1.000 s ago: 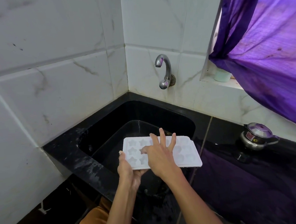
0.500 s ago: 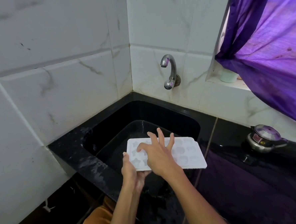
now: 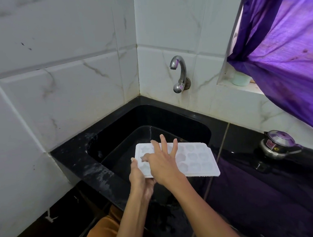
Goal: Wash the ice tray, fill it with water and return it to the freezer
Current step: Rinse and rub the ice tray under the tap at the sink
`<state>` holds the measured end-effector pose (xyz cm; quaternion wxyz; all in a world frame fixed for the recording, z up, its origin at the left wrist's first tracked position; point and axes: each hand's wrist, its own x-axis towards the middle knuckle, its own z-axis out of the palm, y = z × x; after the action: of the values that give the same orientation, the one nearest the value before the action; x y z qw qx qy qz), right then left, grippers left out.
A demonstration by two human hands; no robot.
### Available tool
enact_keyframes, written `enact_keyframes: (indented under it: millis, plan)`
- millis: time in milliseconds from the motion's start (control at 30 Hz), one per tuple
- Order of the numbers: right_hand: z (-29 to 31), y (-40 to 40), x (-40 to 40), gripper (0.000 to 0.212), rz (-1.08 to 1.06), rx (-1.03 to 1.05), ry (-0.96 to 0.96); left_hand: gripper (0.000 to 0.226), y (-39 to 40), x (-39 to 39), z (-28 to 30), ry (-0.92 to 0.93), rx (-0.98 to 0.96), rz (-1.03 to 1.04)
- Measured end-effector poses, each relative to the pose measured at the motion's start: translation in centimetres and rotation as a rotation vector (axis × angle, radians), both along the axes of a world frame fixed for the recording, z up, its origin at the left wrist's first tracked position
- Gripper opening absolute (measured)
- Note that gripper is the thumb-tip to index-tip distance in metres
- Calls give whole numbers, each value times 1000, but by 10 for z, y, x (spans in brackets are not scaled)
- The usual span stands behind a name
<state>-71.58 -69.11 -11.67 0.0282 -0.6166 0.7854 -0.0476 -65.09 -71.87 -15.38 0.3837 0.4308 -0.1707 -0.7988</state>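
A white ice tray [image 3: 194, 158] with star and flower shaped cells is held level over the black sink [image 3: 116, 139]. My left hand [image 3: 139, 178] grips its near left corner from below, thumb on the tray's edge. My right hand [image 3: 164, 163] lies on top of the tray's left half, fingers spread and straight, the forefinger tip down in one of the cells. A curved metal tap [image 3: 179, 73] sticks out of the tiled wall above the sink, with no water running from it.
The black counter [image 3: 248, 195] runs to the right of the sink, with a small steel pressure cooker [image 3: 276, 144] near the wall. A purple curtain [image 3: 285, 46] hangs at the upper right over a sill holding a pale cup [image 3: 241, 78]. White tiled walls close the corner.
My right forefinger has shifted a little across the tray's cells. The tray and my left hand stay almost where they were, apart from the view shifting.
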Motion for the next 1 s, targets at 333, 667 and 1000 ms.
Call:
enact_keyframes:
  millis: [333,667,1000]
  plan:
    - [4,11,-6,59,-32,-89,-61,53,-6,6,-2,-11,-31,-5]
    - [24,72,-77,62,-470,-193,-85,46,-25,21,0,59,-63,39]
    - [5,79,-71,67,-473,-85,-86,39,-24,22,2,56,-60,71]
